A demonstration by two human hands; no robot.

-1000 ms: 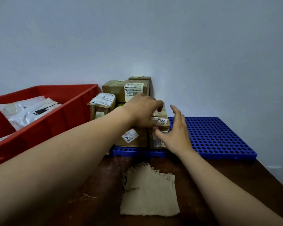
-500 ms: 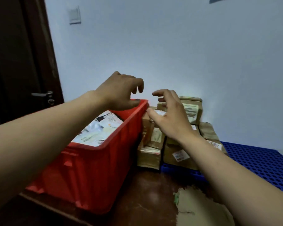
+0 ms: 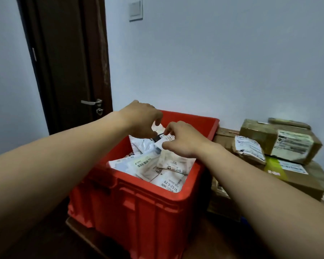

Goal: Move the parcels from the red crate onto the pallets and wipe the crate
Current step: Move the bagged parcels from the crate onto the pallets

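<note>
The red crate (image 3: 138,202) stands on the dark table, filled with several white and pale labelled parcel bags (image 3: 166,171). Both my hands are inside its top. My left hand (image 3: 142,118) and my right hand (image 3: 180,139) both curl their fingers onto the top white parcel (image 3: 160,136) at the back of the pile, pinching its edge. To the right, brown cardboard parcels (image 3: 281,144) are stacked; the pallet beneath them is hidden.
A dark wooden door (image 3: 71,62) with a metal handle (image 3: 92,102) is behind the crate on the left. A pale wall with a light switch (image 3: 136,9) runs along the back. The crate sits near the table's left edge.
My view has swung left from the pallet to the crate. Both hands left the stacked boxes, moved over the crate and dropped onto the top white parcel.
</note>
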